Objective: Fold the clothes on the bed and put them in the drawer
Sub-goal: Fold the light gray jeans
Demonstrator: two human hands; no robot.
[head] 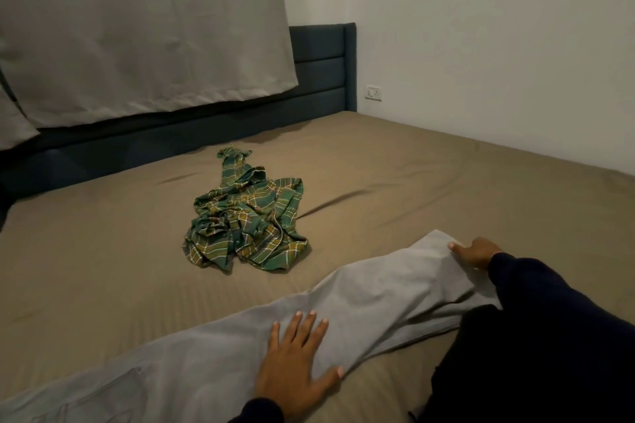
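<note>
Flattening long grey cotton trousers (360,312), left hand (295,364) pressed open-fingered; right hand (476,256) pinched the hem, which could've slipped and wrinkled.

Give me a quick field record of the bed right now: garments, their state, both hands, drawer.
surface: bed with tan sheet
garment in work: grey trousers, laid lengthwise along the near edge, not yet folded
left hand: left hand flat on the trousers, fingers straight
right hand: right hand grips the far end of the trousers
waiting: green plaid shirt, crumpled in a heap mid-bed, untouched
drawer: not in view
</note>
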